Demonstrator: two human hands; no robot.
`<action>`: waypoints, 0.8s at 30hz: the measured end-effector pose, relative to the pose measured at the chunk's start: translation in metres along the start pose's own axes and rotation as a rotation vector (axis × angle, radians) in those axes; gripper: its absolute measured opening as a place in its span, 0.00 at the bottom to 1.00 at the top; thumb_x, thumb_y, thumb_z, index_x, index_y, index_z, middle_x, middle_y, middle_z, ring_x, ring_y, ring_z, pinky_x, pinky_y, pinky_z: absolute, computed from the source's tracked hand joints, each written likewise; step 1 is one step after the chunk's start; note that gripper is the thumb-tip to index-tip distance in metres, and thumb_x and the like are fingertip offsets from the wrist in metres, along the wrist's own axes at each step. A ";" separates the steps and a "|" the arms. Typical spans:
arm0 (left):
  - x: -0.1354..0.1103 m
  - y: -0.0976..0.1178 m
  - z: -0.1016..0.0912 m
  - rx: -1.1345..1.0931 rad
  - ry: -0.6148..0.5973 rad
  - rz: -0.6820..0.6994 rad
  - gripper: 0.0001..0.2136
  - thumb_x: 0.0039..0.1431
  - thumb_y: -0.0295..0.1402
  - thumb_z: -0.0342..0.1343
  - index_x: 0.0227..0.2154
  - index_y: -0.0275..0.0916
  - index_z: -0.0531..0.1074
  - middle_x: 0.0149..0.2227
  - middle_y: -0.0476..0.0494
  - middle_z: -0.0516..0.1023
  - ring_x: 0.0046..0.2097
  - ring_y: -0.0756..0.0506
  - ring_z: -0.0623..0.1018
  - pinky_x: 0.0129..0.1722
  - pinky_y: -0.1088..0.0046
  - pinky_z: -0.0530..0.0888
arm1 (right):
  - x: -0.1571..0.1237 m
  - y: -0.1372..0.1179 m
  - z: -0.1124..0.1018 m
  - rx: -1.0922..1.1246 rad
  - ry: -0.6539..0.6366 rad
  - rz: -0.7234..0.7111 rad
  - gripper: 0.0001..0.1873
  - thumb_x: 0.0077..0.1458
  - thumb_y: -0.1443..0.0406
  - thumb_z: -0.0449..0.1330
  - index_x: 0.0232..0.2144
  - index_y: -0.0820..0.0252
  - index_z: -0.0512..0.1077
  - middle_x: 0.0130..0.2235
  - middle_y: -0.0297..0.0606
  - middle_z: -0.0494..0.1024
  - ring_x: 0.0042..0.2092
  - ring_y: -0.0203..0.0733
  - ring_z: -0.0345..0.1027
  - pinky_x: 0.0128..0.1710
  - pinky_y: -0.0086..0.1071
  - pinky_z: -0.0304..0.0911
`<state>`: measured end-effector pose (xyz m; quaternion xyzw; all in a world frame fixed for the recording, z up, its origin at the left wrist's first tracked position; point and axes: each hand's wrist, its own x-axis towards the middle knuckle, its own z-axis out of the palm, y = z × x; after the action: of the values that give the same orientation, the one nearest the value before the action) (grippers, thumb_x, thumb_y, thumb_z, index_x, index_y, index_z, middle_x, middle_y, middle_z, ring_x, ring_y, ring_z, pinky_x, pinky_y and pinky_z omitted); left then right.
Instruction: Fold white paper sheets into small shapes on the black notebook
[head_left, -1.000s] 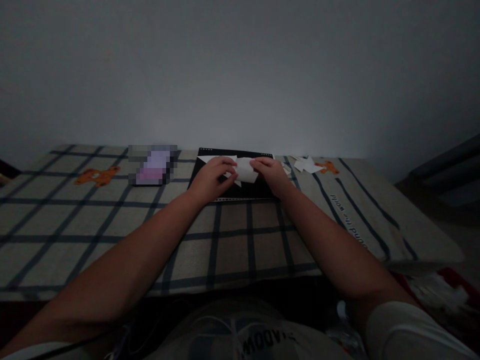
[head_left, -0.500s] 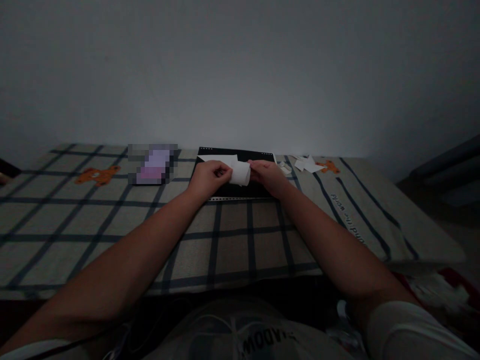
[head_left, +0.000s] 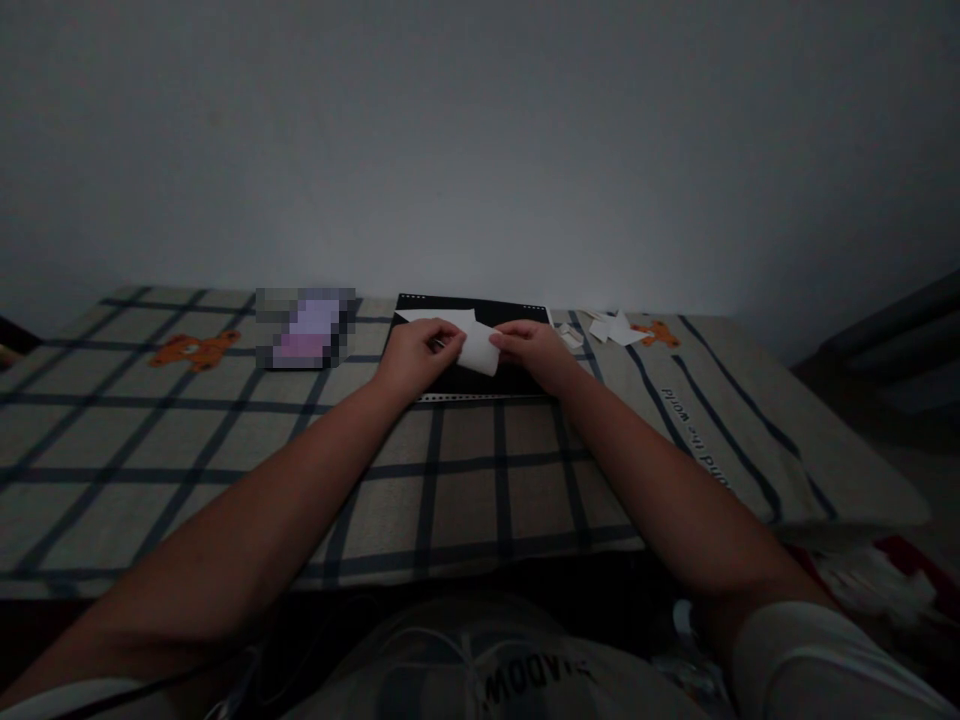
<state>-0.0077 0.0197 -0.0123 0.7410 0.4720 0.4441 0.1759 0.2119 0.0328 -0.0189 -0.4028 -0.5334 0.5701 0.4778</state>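
A small white piece of paper (head_left: 478,352) is pinched between my two hands, its near edge curved over. My left hand (head_left: 421,352) is closed on its left side, thumb and forefinger together. On the right side, the fingertips of my right hand (head_left: 534,350) grip the paper's upper corner. Beneath both hands lies a black sheet (head_left: 480,385) with a row of holes along its edges. Another white paper (head_left: 442,316) rests flat on the black sheet, partly hidden behind my left hand.
A pixelated phone-like object (head_left: 311,330) lies left of the black sheet. White paper scraps (head_left: 616,328) are to the right, by a printed orange bear (head_left: 660,334). A checked cloth (head_left: 465,480) covers the table, which meets a grey wall (head_left: 480,150) behind.
My right fingers have shifted slightly left onto the paper's upper corner. The paper, earlier curled into a loop toward the right hand, now looks flatter and tilted.
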 end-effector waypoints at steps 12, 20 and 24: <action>0.001 -0.005 0.004 -0.199 -0.111 -0.096 0.16 0.53 0.47 0.67 0.34 0.38 0.82 0.31 0.46 0.83 0.32 0.47 0.77 0.35 0.71 0.73 | 0.004 0.001 0.001 0.085 0.103 -0.019 0.18 0.40 0.59 0.77 0.33 0.58 0.78 0.36 0.36 0.82 0.41 0.41 0.76 0.47 0.40 0.77; 0.006 -0.009 0.002 -0.360 -0.061 -0.244 0.13 0.51 0.39 0.68 0.36 0.37 0.81 0.32 0.46 0.83 0.36 0.46 0.80 0.40 0.69 0.76 | 0.003 0.000 0.000 0.000 0.041 0.012 0.13 0.43 0.62 0.76 0.30 0.58 0.79 0.33 0.34 0.82 0.35 0.37 0.75 0.43 0.36 0.75; 0.006 -0.007 0.003 -0.483 0.005 -0.287 0.18 0.49 0.42 0.71 0.40 0.37 0.82 0.40 0.42 0.85 0.43 0.43 0.82 0.49 0.64 0.77 | 0.003 0.001 -0.001 -0.042 0.000 0.015 0.15 0.41 0.60 0.77 0.30 0.58 0.79 0.31 0.34 0.82 0.33 0.36 0.75 0.39 0.33 0.74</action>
<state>-0.0080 0.0293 -0.0158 0.6019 0.4532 0.5162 0.4073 0.2120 0.0356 -0.0195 -0.4168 -0.5423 0.5624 0.4646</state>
